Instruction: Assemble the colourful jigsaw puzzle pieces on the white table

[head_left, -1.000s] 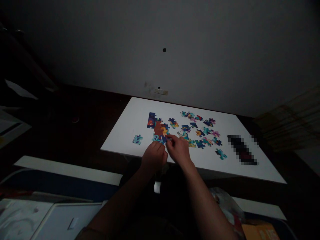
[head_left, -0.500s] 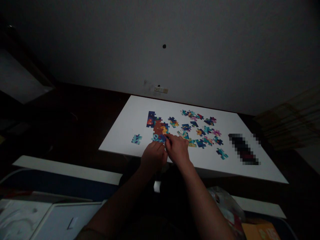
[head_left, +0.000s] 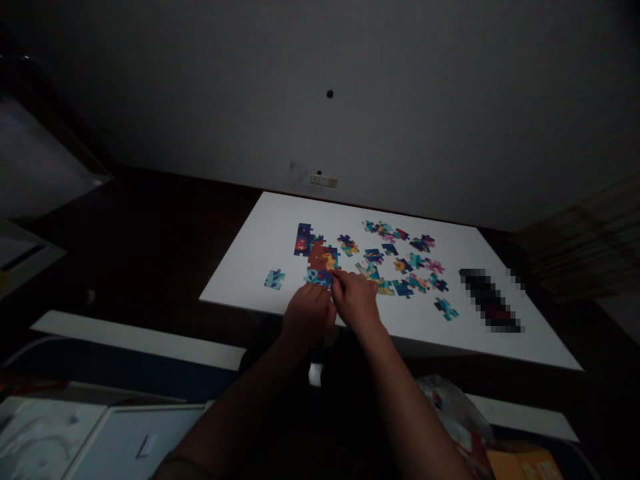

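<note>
Several jigsaw pieces are joined into a dark blue and rust-brown section (head_left: 316, 257) on the white table (head_left: 250, 273). My left hand (head_left: 309, 313) rests against that section's lower edge, with its fingers on a teal part. Right beside it, my right hand (head_left: 355, 300) pinches a dark blue jigsaw piece (head_left: 325, 278) at the same edge. Its fingertips hide part of that piece. A scattered group of loose pieces (head_left: 395, 263) lies to the right of my hands. One teal piece (head_left: 275, 279) lies alone to the left.
A pixelated dark object (head_left: 490, 300) lies at the table's right side. A white wall with a socket plate (head_left: 323, 181) stands behind the table. Below the near edge are papers (head_left: 45, 433), a patterned plastic bag (head_left: 455, 420) and an orange card (head_left: 523, 465).
Both hands stay at the lower edge of the joined section, with only slight finger movement. The view shifts a little.
</note>
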`<state>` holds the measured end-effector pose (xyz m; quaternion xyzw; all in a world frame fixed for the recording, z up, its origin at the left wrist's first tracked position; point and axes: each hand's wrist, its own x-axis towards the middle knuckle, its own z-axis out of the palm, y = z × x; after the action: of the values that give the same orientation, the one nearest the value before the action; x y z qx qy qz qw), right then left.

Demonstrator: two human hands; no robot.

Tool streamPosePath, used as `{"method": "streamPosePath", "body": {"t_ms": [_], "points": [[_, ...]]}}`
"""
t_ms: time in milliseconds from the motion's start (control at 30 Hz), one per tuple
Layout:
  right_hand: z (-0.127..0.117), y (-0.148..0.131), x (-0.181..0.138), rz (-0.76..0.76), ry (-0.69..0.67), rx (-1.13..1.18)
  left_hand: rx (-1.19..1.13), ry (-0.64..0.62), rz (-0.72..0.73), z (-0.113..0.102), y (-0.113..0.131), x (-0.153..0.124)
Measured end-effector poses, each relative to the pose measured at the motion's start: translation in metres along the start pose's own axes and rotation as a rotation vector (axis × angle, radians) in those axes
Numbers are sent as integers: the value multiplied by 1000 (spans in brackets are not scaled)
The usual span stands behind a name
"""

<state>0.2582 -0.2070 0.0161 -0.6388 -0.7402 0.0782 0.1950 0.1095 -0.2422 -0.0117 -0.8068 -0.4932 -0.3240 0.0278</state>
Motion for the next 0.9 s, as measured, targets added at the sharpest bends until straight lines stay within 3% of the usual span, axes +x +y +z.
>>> {"method": "streamPosePath", "body": {"t_ms": [367, 567, 733, 900], "points": [[-1, 2, -2, -2, 38, 74, -2, 2, -6, 1, -1, -1], [-14, 14, -11, -18, 205, 341, 3, 11, -32, -1, -1, 1], [-29, 42, -32, 35, 257, 317, -35, 43, 4, 1, -4, 3], [-45, 92, -43, 155, 316, 255, 11, 19, 17, 0, -3, 4]]}}
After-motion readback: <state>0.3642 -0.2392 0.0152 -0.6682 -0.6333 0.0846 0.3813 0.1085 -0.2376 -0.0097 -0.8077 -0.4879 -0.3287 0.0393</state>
